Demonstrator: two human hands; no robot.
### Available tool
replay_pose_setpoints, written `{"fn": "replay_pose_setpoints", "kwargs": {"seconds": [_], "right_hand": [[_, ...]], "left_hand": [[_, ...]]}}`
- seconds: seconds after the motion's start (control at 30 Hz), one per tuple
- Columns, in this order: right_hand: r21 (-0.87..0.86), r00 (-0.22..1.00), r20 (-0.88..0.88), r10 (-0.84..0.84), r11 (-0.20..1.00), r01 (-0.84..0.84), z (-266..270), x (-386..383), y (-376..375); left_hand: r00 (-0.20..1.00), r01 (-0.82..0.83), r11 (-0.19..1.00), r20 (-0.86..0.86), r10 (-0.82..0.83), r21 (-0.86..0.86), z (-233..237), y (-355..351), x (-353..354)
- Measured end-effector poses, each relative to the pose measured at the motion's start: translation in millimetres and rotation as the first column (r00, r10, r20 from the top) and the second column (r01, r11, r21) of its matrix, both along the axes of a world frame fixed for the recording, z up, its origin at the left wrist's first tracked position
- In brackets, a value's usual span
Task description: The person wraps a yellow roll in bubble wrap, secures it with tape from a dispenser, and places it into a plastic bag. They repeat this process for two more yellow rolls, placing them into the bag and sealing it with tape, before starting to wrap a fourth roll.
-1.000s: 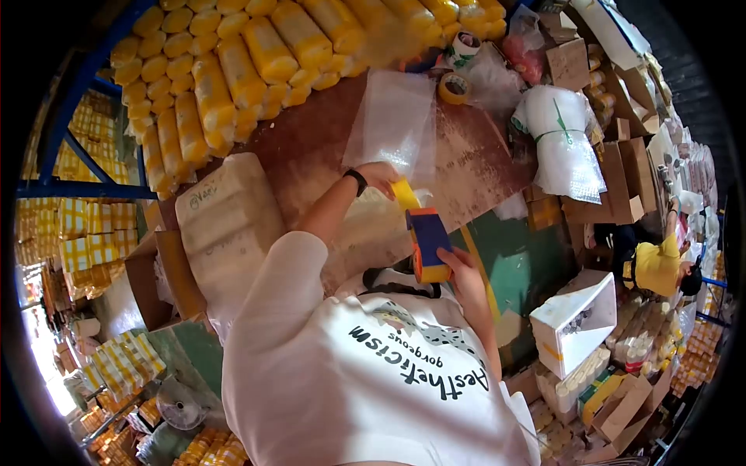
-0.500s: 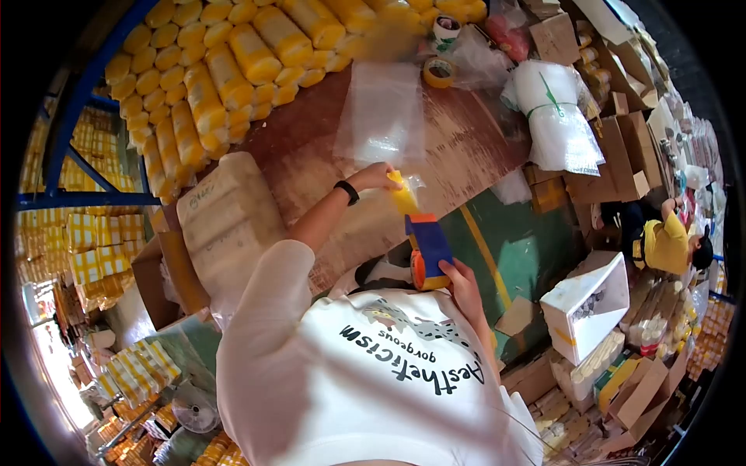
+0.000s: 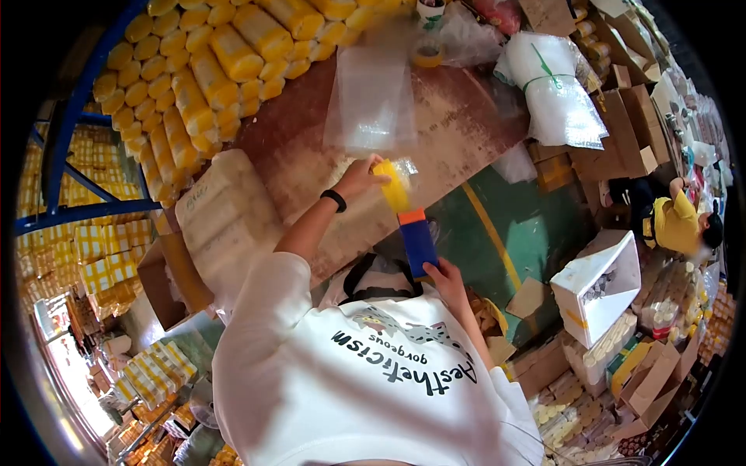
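Observation:
My left hand [image 3: 361, 177], with a black band at its wrist, pinches the free end of a strip of yellow packing tape [image 3: 393, 185]. The strip stretches down to the orange end of a blue tape dispenser [image 3: 418, 247]. Wrapped around the lower part of that dispenser is my right hand [image 3: 444, 279], close in front of my shirt. Both hands are above the front edge of a worn reddish-brown table [image 3: 311, 194]. A clear plastic bag [image 3: 371, 101] lies flat on the table beyond my left hand.
Yellow-wrapped rolls [image 3: 233, 50] are stacked at the back left. A wrapped bundle [image 3: 229, 210] lies on the table's left side. At the right are tied plastic sheets [image 3: 548, 85], cardboard boxes [image 3: 622, 128] and a white foam box [image 3: 594, 287]. A person in yellow [image 3: 676, 221] is at far right.
My left hand has moved slightly left, and the strip of tape looks a little longer. The dispenser has shifted left and turned, so its orange side no longer shows.

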State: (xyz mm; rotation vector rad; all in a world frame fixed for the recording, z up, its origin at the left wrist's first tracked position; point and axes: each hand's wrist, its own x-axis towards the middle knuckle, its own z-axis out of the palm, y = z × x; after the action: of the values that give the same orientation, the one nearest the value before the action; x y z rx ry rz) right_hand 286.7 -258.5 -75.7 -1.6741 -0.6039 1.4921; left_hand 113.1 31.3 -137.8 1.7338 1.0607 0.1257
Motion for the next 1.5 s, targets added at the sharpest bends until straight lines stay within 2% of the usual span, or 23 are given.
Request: {"fn": "replay_pose_setpoints", "kwargs": {"seconds": [0.1, 0.13, 0.2, 0.3, 0.4, 0.43, 0.53, 0.63, 0.73, 0.83, 0.93, 0.97, 1.03, 1.07, 1.13, 1.23, 1.33, 1.47, 1.5], "right_hand": [[-0.001, 0.994, 0.099, 0.035, 0.999, -0.035, -9.5, 0.0, -1.1], [0.008, 0.988, 0.143, 0.049, 0.999, -0.051, -13.9, 1.2, -0.2], [0.011, 0.980, 0.173, 0.096, 0.995, -0.100, -19.8, 2.8, 1.6], [-0.026, 0.949, 0.257, 0.183, 0.983, -0.182, -35.3, 6.5, 4.2], [-0.050, 0.906, 0.334, 0.259, 0.965, -0.257, -45.1, 10.5, 6.4], [-0.054, 0.891, 0.354, 0.283, 0.958, -0.282, -45.7, 11.5, 6.7], [-0.030, 0.907, 0.334, 0.258, 0.964, -0.263, -39.5, 13.4, 12.7], [-0.017, 0.918, 0.306, 0.251, 0.966, -0.258, -44.2, 18.4, 19.8], [-0.067, 0.918, 0.293, 0.267, 0.963, -0.259, -34.1, 14.9, 42.3], [0.119, 0.946, 0.249, 0.207, 0.963, -0.242, -48.8, 8.7, 71.8], [0.096, 0.950, 0.228, 0.213, 0.966, -0.240, -51.8, 2.4, 105.1], [0.048, 0.938, 0.258, 0.230, 0.967, -0.250, -54.8, 0.2, 109.2], [-0.051, 0.913, 0.311, 0.264, 0.964, -0.261, -63.0, -3.9, 116.3], [-0.023, 0.933, 0.273, 0.236, 0.971, -0.239, -65.7, -3.7, 115.3], [0.023, 0.962, 0.191, 0.194, 0.979, -0.201, -64.6, -4.8, 102.7], [0.060, 0.948, 0.241, 0.207, 0.972, -0.228, -89.6, 5.7, 59.2], [0.031, 0.952, 0.254, 0.171, 0.982, -0.184, -87.2, 16.0, 27.8], [-0.020, 0.952, 0.265, 0.152, 0.988, -0.152, -72.5, 1.1, 34.7], [-0.010, 0.952, 0.272, 0.142, 0.989, -0.145, -70.7, -4.1, 37.6]], "left_hand": [[0.969, -0.128, 0.975, -0.188, 0.163, 0.183, 9.5, -6.7, -5.3], [0.965, -0.103, 0.923, -0.188, 0.183, 0.370, 5.0, -7.6, -8.9], [0.959, -0.041, 0.720, -0.175, 0.223, 0.693, -3.4, -10.2, -18.1], [0.969, 0.162, 0.613, -0.242, 0.050, 0.773, -2.6, -33.7, -30.1], [0.948, 0.312, 0.528, -0.291, -0.124, 0.790, 22.2, -78.3, -17.4], [0.924, 0.367, 0.580, -0.356, -0.138, 0.727, 12.4, -89.6, -17.8], [0.785, 0.544, 0.297, -0.601, 0.149, 0.784, -5.4, -95.4, -11.9], [0.786, 0.470, 0.530, -0.608, 0.111, 0.705, -9.9, -83.5, -5.2], [0.870, 0.363, 0.692, -0.493, -0.012, 0.624, 3.6, -60.8, -11.8], [0.923, 0.262, 0.884, -0.369, -0.112, 0.388, 19.1, -21.8, -15.5], [0.931, 0.298, 0.909, -0.300, -0.209, 0.292, 12.4, 14.3, -26.1], [0.935, 0.273, 0.941, -0.287, -0.210, 0.199, 9.3, 21.5, -27.4], [0.949, 0.273, 0.942, -0.219, -0.229, 0.198, 6.4, 28.4, -29.7], [0.954, 0.272, 0.942, -0.185, -0.237, 0.195, 4.4, 30.4, -30.4], [0.949, 0.282, 0.943, -0.195, -0.247, 0.175, -0.1, 33.2, -30.5], [0.945, 0.281, 0.949, -0.213, -0.247, 0.144, -0.3, 31.5, -33.2], [0.944, 0.268, 0.950, -0.240, -0.225, 0.161, 14.7, 29.7, -29.1], [0.916, 0.275, 0.949, -0.344, -0.209, 0.156, 16.5, 29.9, -28.5], [0.927, 0.261, 0.958, -0.308, -0.215, 0.117, 17.4, 33.5, -28.3]]}}
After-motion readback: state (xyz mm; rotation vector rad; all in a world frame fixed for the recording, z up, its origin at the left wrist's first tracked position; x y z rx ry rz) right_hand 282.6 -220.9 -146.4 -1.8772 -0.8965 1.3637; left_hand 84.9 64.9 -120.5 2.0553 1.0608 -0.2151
